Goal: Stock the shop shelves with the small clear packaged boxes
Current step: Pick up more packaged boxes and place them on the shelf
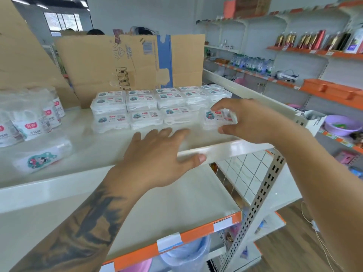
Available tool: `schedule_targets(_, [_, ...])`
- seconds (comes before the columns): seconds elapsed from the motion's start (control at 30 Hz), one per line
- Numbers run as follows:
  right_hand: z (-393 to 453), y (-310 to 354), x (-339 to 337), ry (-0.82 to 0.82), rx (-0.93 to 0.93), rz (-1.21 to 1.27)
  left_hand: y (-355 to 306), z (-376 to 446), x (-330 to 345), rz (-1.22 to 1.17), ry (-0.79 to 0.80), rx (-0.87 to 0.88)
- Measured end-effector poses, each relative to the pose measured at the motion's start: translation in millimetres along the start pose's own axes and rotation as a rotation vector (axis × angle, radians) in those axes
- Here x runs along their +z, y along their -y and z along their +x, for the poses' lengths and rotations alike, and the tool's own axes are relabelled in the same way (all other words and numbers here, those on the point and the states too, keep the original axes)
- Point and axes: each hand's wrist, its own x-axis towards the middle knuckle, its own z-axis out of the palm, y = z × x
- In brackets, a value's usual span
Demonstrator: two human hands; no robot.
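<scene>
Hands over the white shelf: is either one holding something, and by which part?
The right hand pinches a small clear plastic box with a cartoon label by its right end, thumb below, fingers on top. The left hand is spread open and holds nothing.

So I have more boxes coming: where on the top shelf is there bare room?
Bare shelf lies between the stacked boxes and the front lip, under the left hand. The right end, where the right hand holds a box, is crowded.
</scene>
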Motion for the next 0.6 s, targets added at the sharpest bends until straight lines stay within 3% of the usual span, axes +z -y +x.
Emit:
schedule_targets(0.17, [39.0, -11.4, 17.0, 0.042, 0.038, -0.011, 0.0, -1.1, 7.1, 0.075, 0.036, -0.016])
schedule_targets(0.6, [66.6, -6.2, 41.4, -0.096, 0.052, 0.019, 0.4, 1.9, 10.1, 0.086, -0.024, 0.006])
